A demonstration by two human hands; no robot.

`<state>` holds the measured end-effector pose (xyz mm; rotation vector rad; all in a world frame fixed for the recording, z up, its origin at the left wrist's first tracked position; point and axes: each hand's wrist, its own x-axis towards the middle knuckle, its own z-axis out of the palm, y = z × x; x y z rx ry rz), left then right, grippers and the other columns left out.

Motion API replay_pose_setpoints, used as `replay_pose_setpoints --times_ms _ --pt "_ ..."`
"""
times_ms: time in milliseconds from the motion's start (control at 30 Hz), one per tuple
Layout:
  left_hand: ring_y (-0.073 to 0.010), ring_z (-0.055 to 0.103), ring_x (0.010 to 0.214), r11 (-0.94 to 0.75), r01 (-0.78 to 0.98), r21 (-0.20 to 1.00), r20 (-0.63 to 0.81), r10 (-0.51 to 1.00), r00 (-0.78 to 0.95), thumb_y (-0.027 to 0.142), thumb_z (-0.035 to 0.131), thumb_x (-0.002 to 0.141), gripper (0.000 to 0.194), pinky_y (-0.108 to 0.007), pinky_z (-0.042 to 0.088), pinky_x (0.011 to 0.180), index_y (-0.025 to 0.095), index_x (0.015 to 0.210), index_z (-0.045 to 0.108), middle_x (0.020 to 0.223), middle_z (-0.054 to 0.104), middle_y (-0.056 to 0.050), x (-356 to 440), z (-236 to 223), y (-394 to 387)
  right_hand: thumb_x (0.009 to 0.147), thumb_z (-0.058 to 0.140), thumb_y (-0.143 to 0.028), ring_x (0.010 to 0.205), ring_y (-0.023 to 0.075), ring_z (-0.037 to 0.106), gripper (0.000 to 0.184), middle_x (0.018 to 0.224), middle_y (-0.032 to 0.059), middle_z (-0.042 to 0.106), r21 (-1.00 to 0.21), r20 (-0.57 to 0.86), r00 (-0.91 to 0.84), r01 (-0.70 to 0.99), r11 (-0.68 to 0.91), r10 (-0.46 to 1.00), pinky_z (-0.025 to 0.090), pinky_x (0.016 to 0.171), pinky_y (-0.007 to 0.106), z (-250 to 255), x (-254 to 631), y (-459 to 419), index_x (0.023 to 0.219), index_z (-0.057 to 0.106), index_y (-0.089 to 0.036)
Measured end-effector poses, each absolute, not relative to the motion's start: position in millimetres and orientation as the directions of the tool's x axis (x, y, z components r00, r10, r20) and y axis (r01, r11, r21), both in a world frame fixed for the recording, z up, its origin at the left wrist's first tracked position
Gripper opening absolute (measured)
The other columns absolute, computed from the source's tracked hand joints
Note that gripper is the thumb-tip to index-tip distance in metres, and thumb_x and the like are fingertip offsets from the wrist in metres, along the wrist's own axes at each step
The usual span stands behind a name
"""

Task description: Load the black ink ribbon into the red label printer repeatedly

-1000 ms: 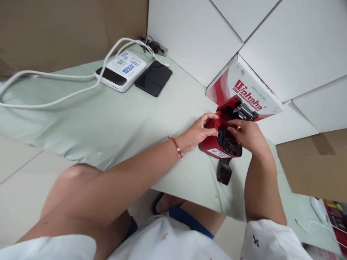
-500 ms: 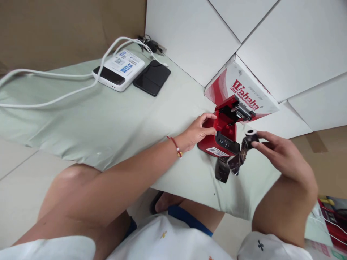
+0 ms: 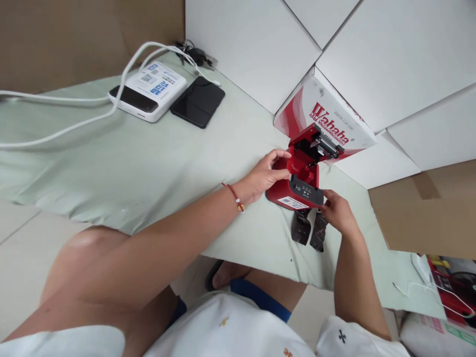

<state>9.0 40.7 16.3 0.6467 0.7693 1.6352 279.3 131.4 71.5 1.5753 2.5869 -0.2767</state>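
A red label printer (image 3: 278,193) stands on the cloth-covered surface with its lid (image 3: 303,136) raised and its inside bay exposed. My left hand (image 3: 266,176) grips the printer's left wall, thumb toward the front and fingers toward the rear. My right hand (image 3: 338,210) is low by the printer's right front corner, fingers closed at the upper end of a dark patterned label roll (image 3: 319,233). The white core is mostly hidden there, so the hold is only partly visible. A loose dark strip (image 3: 300,228) of labels hangs down in front of the printer.
Behind the printer leans a white and red Wahaha carton (image 3: 330,116) against white panels. To the left lie a white power bank (image 3: 163,89) with a cable, a black phone (image 3: 199,101) and keys (image 3: 199,55). A brown cardboard panel (image 3: 427,208) stands at right.
My right hand has moved left and down with the label roll, from beside the printer to its right front corner. My left hand keeps its grip. The view has shifted slightly.
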Motion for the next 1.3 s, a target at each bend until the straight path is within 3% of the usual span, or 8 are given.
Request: replay_pose_setpoints --times_ms 200,333,467,567,667,967,1167,1300 --pt "-0.016 0.059 0.099 -0.103 -0.625 0.774 -0.004 0.986 -0.166 0.015 0.073 0.066 0.05 -0.031 0.05 0.09 0.022 0.114 0.063 0.111 0.065 0.0 8 18 39 0.09 0.064 -0.027 0.108 0.0314 0.079 0.028 0.117 0.0135 0.084 -0.162 -0.239 -0.549 0.836 0.524 0.801 0.062 0.092 0.04 76 259 124 0.112 0.078 -0.017" --pt "-0.0159 0.059 0.097 -0.088 -0.635 0.768 -0.011 0.989 -0.15 0.015 0.072 0.066 0.051 -0.03 0.05 0.088 0.023 0.115 0.063 0.111 0.065 -0.001 8 19 37 0.097 0.07 -0.038 0.102 0.0253 0.081 0.028 0.122 0.0054 0.084 -0.301 -0.464 -0.702 0.699 0.649 0.54 0.065 0.093 0.036 140 272 103 0.121 0.082 -0.028" --pt "-0.0176 0.058 0.105 -0.095 -0.64 0.762 -0.011 0.987 -0.16 0.015 0.072 0.063 0.053 -0.031 0.05 0.09 0.023 0.114 0.062 0.118 0.065 -0.002 8 20 37 0.101 0.07 -0.051 0.105 0.0236 0.079 0.036 0.124 0.0064 0.083 -0.405 -0.323 -0.791 0.612 0.679 0.52 0.065 0.09 0.033 192 269 95 0.128 0.081 -0.03" --pt "-0.0184 0.057 0.11 -0.114 -0.622 0.775 -0.001 0.983 -0.181 0.015 0.072 0.062 0.052 -0.031 0.049 0.093 0.023 0.112 0.062 0.123 0.065 -0.002 7 21 38 0.098 0.07 -0.052 0.085 0.0226 0.075 0.045 0.108 0.0072 0.083 -0.252 -0.119 -0.713 0.694 0.674 0.69 0.062 0.078 0.034 187 238 106 0.134 0.079 -0.026" --pt "-0.0189 0.057 0.112 -0.118 -0.62 0.775 0.004 0.983 -0.183 0.015 0.073 0.061 0.052 -0.032 0.049 0.095 0.023 0.112 0.062 0.125 0.064 -0.003 7 20 40 0.095 0.067 -0.034 0.079 0.0225 0.071 0.045 0.099 0.0085 0.082 -0.024 -0.057 -0.662 0.749 0.662 0.747 0.058 0.079 0.036 161 195 122 0.138 0.079 -0.021" --pt "-0.0187 0.058 0.111 -0.132 -0.623 0.771 0.011 0.981 -0.194 0.013 0.073 0.063 0.052 -0.032 0.048 0.097 0.023 0.113 0.063 0.12 0.065 -0.003 9 16 43 0.096 0.064 -0.022 0.111 0.0313 0.076 0.044 0.127 0.0181 0.081 0.258 -0.263 -0.587 0.722 0.642 0.766 0.051 0.088 0.036 123 134 148 0.138 0.078 -0.016" --pt "-0.0177 0.058 0.108 -0.124 -0.621 0.774 0.001 0.981 -0.195 0.013 0.073 0.061 0.053 -0.031 0.048 0.093 0.023 0.113 0.064 0.12 0.064 -0.003 9 18 41 0.099 0.064 -0.024 0.115 0.0282 0.076 0.038 0.131 0.0125 0.081 0.121 -0.219 -0.656 0.716 0.687 0.722 0.055 0.096 0.035 126 143 137 0.134 0.08 -0.019" --pt "-0.0173 0.059 0.105 -0.116 -0.639 0.76 0.003 0.984 -0.176 0.013 0.073 0.062 0.053 -0.032 0.049 0.094 0.024 0.113 0.062 0.121 0.065 -0.002 9 17 41 0.107 0.057 -0.041 0.11 0.026 0.077 0.034 0.122 0.0091 0.083 -0.198 0.229 -0.638 0.709 0.677 0.735 0.059 0.101 0.039 137 164 116 0.122 0.082 -0.023"
